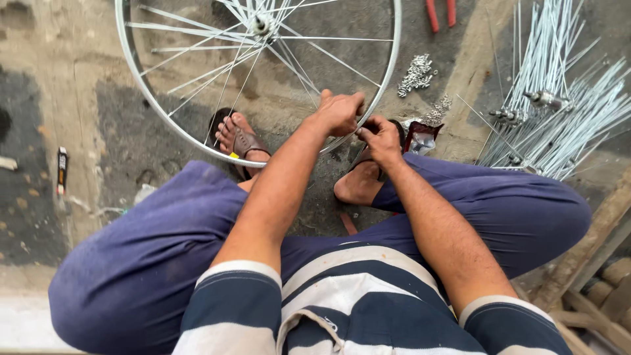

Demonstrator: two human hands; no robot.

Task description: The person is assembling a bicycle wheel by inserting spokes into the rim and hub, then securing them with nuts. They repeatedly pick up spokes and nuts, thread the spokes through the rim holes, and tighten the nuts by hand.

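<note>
The large round silver metal bicycle wheel rim (388, 72), thin-walled and shiny, stands on rough grey concrete floor (79, 98) between the person's sandalled feet, its steel hub (263, 25) at the top of the view with only some thin wire spokes (197, 72) fanning from it. At the rim's lower right edge the left hand (338, 112) curls closed over the rim itself, pinning it, while the right hand (381, 138) sits just beside it, its fingertips pinched shut on something too small to make out. Working well here seems to call for the rim held still and square while the small part is kept in line with its hole. Right of the rim lies a loose sheaf of long bare silver spokes (559, 112), smooth and straight. Near the rim's right side sits a small heap of tiny silver nipples (416, 73), knobbly and bright, and above them two red plastic tool handles (440, 13).
</note>
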